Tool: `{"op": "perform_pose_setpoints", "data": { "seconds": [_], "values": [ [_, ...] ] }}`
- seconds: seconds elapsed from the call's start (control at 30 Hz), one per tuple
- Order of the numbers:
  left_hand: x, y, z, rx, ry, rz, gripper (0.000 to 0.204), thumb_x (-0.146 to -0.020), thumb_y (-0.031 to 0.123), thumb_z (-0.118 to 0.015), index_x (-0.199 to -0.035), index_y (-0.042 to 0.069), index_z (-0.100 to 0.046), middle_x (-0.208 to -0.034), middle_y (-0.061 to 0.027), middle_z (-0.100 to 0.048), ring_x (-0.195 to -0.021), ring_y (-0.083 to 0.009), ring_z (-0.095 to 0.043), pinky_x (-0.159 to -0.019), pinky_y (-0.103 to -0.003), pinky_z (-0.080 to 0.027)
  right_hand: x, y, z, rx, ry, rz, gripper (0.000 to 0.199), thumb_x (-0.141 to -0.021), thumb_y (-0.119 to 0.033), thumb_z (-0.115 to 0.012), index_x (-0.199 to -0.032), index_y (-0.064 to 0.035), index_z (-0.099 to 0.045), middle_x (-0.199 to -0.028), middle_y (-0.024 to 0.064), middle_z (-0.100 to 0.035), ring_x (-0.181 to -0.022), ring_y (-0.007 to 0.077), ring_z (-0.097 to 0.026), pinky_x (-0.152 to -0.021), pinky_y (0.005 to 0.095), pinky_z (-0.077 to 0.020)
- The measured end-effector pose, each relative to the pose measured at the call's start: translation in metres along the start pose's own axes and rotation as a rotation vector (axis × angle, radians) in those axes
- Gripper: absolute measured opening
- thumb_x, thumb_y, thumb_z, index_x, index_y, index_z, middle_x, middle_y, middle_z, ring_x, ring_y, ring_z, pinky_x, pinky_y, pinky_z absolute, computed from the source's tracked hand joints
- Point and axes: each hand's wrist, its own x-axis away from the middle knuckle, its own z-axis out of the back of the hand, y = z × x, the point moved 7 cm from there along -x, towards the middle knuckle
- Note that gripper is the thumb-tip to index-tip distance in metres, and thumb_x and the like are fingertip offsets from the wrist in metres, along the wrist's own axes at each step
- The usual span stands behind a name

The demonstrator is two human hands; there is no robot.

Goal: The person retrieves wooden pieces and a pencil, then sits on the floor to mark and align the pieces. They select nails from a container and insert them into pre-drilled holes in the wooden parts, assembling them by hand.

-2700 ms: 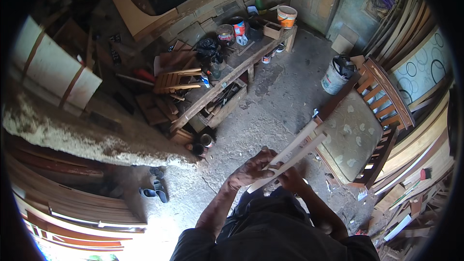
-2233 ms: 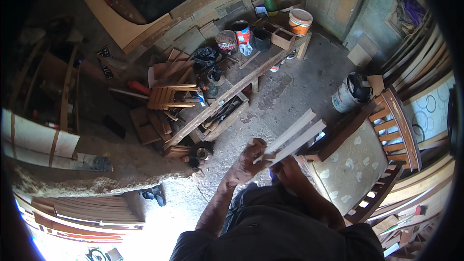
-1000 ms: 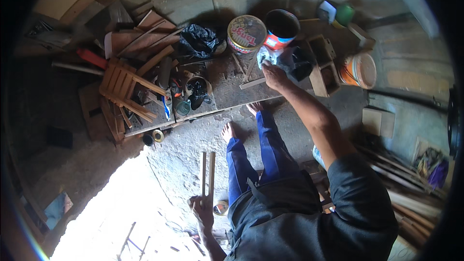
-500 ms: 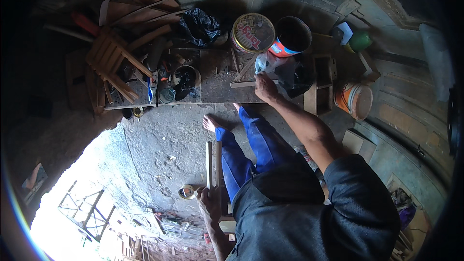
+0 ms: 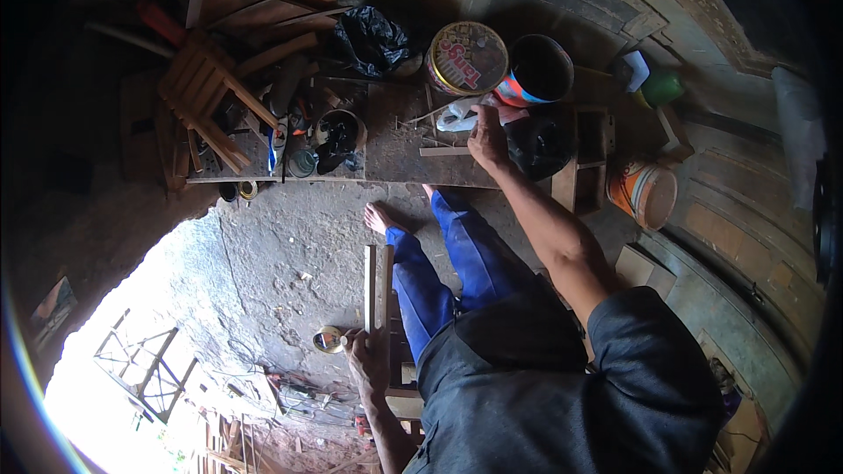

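My right hand (image 5: 488,139) is stretched out over the workbench (image 5: 399,158), fingers bent together beside a crumpled clear plastic bag (image 5: 457,116). Whether anything is pinched in those fingers is too small to see. A short wooden strip (image 5: 445,151) lies by the wrist, and a black plastic bag (image 5: 536,147) sits to its right. Low beside my left leg, my left hand (image 5: 365,362) is closed round a pale wooden strip (image 5: 370,285), which stands next to a darker one (image 5: 384,290). Just left of that hand is a small round tin (image 5: 327,340) on the floor.
Two buckets, one lidded (image 5: 467,57) and one open (image 5: 540,70), stand at the bench's back. Leftward are a pot (image 5: 341,132), a glass jar (image 5: 303,163) and a slatted wooden piece (image 5: 202,92). An orange-and-white bucket (image 5: 645,193) stands right. Wood scraps (image 5: 233,439) lie lower left.
The clear plastic bag, raised by my right hand before, now lies lower and further left. My right hand has shifted slightly up and away. My left hand stays with the wooden strip.
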Motion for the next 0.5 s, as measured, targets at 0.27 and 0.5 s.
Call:
{"op": "perform_pose_setpoints", "data": {
  "seconds": [0.27, 0.5],
  "values": [
    [-0.006, 0.002, -0.003, -0.042, -0.029, -0.064, 0.021, -0.091, 0.017, -0.076, -0.099, 0.001, -0.066, -0.103, -0.0188, -0.062, -0.107, -0.0388, -0.055, -0.091, -0.051, -0.046, 0.062, 0.052, -0.045, 0.457, -0.862, -0.054, 0.014, -0.089, -0.01, -0.059, -0.101, -0.0047, -0.063, -0.108, 0.0157, -0.063, -0.096, 0.0362, -0.066, -0.074, 0.0515, -0.0547],
    [-0.007, 0.003, 0.001, 0.02, -0.003, -0.022, 0.02, -0.091, 0.014, -0.076, -0.102, 0.002, -0.066, -0.106, -0.0192, -0.061, -0.108, -0.0376, -0.056, -0.092, -0.051, -0.046, 0.009, 0.041, -0.031, 0.01, -0.081, 0.099, 0.018, -0.091, -0.013, -0.059, -0.109, -0.0095, -0.063, -0.095, 0.0176, -0.068, -0.096, 0.0399, -0.067, -0.084, 0.0474, -0.0539]
  ]
}}
